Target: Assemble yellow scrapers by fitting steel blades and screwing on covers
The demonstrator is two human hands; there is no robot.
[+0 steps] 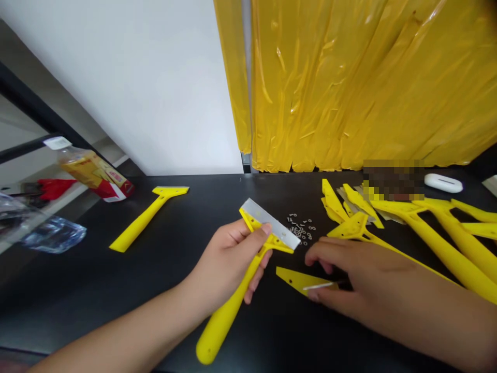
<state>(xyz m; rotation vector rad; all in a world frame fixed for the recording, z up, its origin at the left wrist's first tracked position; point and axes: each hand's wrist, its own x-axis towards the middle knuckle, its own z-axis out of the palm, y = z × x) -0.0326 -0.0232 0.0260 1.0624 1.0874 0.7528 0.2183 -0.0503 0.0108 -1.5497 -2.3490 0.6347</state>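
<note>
My left hand is closed round a yellow scraper, its thumb pressing the grey metal blade onto the wide head. The handle slants down towards me. Against the thumb of my right hand lies a slim silver tool, partly hidden by the hand; its kind is unclear. The index finger of that hand reaches out, curled, just short of a scatter of small screws and nuts. Beneath the silver tool a flat yellow plate with holes rests on the black table.
Another yellow scraper lies at the left, near a drink bottle and a clear plastic bag. Yellow handles and loose plates are heaped at the right. A white case sits behind them, before yellow plastic sheeting.
</note>
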